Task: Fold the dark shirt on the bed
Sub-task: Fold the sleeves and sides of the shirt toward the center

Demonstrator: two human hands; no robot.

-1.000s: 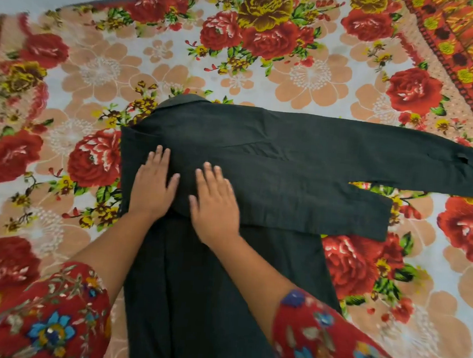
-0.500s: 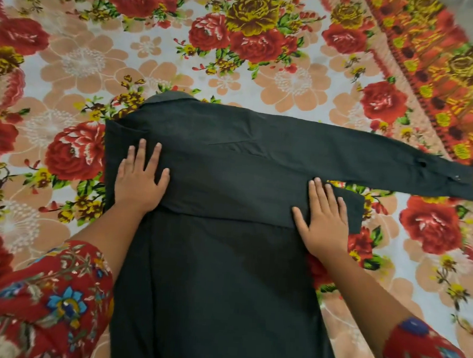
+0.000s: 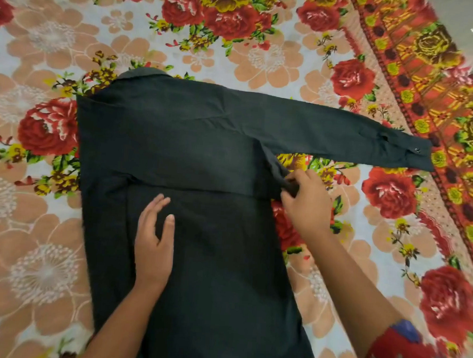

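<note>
Dark shirt (image 3: 204, 149) lay back up on the floral sheet (image 3: 265, 58), collar away from the person. By my judgement the fold was at an early stage: the folded sleeve (image 3: 188, 173) was already laid across the back, the free sleeve (image 3: 343, 132) stretched flat to the right, and the body was not yet folded. The left hand (image 3: 153, 245) rested flat on the shirt, fingers straight. The right hand (image 3: 305, 205) pinched the folded sleeve's end at the shirt's right edge. Counted: one shirt, two sleeves, two hands, one sheet.
</note>
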